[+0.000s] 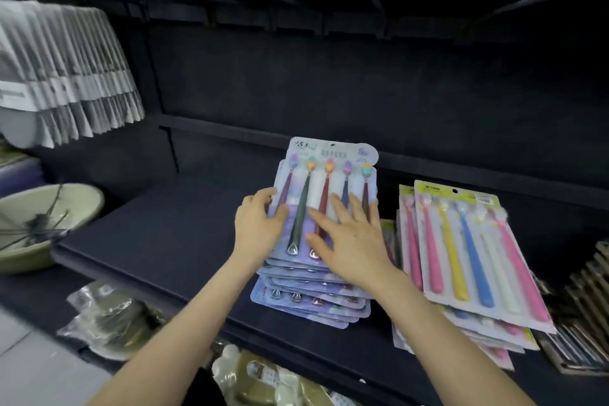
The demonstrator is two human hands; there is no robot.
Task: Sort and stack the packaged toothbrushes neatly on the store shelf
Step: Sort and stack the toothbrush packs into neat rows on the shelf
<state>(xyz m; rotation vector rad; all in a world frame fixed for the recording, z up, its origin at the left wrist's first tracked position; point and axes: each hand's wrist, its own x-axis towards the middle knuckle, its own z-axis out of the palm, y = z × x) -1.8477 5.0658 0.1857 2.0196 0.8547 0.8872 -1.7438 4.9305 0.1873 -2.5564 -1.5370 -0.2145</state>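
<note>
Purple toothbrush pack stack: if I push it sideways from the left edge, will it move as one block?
Probably not: the lower packs of the purple stack are fanned out, so glossy cards likely slide over each other. The top pack looks thin and flat, likely light and bendy. The right hand pressing flat on top should help hold it together.

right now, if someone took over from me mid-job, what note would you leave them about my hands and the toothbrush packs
Left hand grips the left edge of the purple stack near its top. Right hand lies flat, fingers spread, on the top pack.
The purple stack sits mid-shelf; the yellow-headed stack lies beside it on the right.
Done: packs gathered into two piles, seemingly by kind.
Left: both piles are fanned out and skewed, so square up their edges.
</note>
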